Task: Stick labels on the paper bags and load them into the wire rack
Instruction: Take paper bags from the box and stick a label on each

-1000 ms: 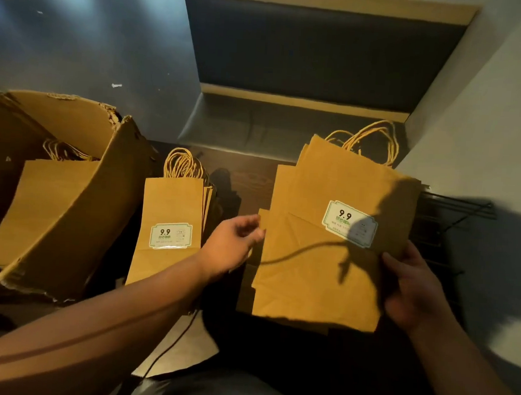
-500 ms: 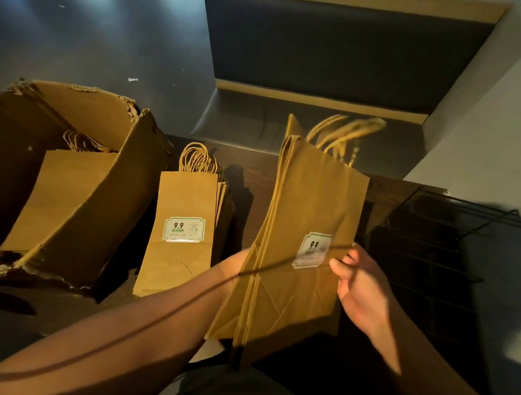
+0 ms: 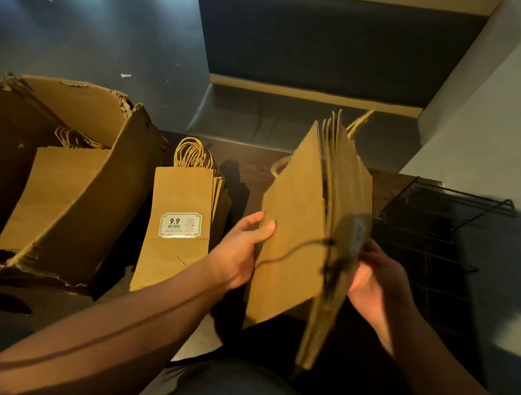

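I hold a bundle of brown paper bags (image 3: 292, 248) upright on edge between both hands, handles pointing away. My left hand (image 3: 244, 248) grips the bundle's left face, thumb on the paper. My right hand (image 3: 376, 277) holds its right side, where a label (image 3: 359, 234) shows edge-on. A second stack of bags (image 3: 178, 223) lies flat to the left, its top bag bearing a white and green "9.9" label (image 3: 180, 225). The black wire rack (image 3: 440, 232) stands just right of the bundle.
A torn cardboard box (image 3: 80, 186) at the left holds more unlabelled bags (image 3: 55, 191). A dark bench seat (image 3: 288, 119) runs behind the wooden table (image 3: 249, 160). A pale wall (image 3: 486, 119) rises on the right, behind the rack. A thin black cable (image 3: 289, 254) crosses the bundle.
The bundle has turned from lying flat with its label facing up to standing on edge, and it has shifted right toward the rack. Both hands moved with it.
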### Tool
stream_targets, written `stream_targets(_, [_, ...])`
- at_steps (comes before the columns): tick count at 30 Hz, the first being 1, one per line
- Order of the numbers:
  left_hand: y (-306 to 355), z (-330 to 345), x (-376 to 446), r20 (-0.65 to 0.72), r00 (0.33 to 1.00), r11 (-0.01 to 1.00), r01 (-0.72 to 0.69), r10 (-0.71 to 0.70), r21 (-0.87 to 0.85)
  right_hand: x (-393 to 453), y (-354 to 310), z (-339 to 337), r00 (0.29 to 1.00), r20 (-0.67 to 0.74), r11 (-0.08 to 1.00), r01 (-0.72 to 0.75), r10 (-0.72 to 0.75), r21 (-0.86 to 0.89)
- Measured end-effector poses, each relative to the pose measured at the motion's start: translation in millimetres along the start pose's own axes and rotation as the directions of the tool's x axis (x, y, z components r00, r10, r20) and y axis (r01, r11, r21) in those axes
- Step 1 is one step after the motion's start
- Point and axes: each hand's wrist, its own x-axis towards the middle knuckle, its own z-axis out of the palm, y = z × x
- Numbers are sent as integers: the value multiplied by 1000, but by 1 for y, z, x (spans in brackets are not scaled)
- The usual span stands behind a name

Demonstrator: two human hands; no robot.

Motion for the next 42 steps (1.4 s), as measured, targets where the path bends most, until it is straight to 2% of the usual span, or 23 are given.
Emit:
stream_targets(3, [3,-13,10,-139,990,999,6,-1,40,-1,-8,-13,999,-48,996,17,-22,-91])
stream_targets(6, [4,-18,20,-216,975,975,6,43,220,-5,-13,-14,998,10,996,56,-56,-65])
stream_targets(9, [8,-17,32,-254,954,896,-29,157,444,-5,-16,-18,997,-40,997,65,-67,-50])
stream_targets(10, [8,-16,35,-240,948,830,-41,207,556,-3,-15,-18,994,-66,995,80,-84,-52])
stream_targets(12, [6,-13,40,-194,920,548,-26,339,836,3,-11,-20,988,-123,994,91,-97,-53])
stream_targets(13, [5,-11,43,-162,914,424,-13,372,905,4,-9,-20,983,-158,995,87,-94,-48])
stream_targets(14, [5,-3,39,-123,915,392,-40,383,919,5,-8,-20,981,-177,996,79,-85,-40])
stream_targets(15, [4,7,30,-83,926,472,-109,367,875,5,-8,-20,979,-189,996,70,-78,-48])
stream_targets(16, [4,19,18,-45,950,624,-167,309,763,5,-6,-21,978,-197,996,60,-73,-70])
stream_targets(17, [6,32,1,0,980,786,-160,199,597,5,-5,-21,976,-203,994,55,-74,-97])
stream_targets(18, [6,40,-11,67,995,913,-90,70,398,5,-4,-21,975,-209,993,51,-73,-106])
stream_targets(19, [7,45,-23,132,991,972,-11,-20,234,6,-2,-22,972,-223,992,46,-72,-117])
stream_targets(20, [9,48,-30,153,986,990,52,-72,132,9,-1,-23,969,-236,991,41,-70,-128])
stream_targets(23, [16,46,-40,175,979,994,109,-104,-22,14,1,-25,962,-260,989,42,-79,-145])
stream_targets(28, [19,27,-30,40,998,986,-60,55,157,21,-3,-33,932,-341,991,103,-124,-79])
stream_targets(31, [18,12,-22,-28,997,981,-61,67,185,20,-8,-39,890,-442,990,141,-113,29])
stream_targets(34, [15,0,-14,-103,993,973,-36,61,226,11,-13,-35,892,-446,989,118,-67,87])
stream_targets(36, [10,-6,-10,-155,979,912,-58,132,406,7,-13,-34,909,-414,992,94,-51,85])
stream_targets(38, [4,-9,-6,-175,957,717,-48,233,695,2,-12,-32,927,-373,995,72,-39,75])
stream_targets(39, [2,-9,-6,-156,951,622,-47,267,781,0,-11,-30,930,-367,996,67,-38,67])
stream_targets(40, [0,-7,-8,-108,955,593,-82,277,801,0,-10,-29,926,-376,996,69,-46,49])
stream_targets(42, [-2,3,-14,35,983,677,-149,179,721,1,-4,-19,946,-320,999,44,-45,-12])
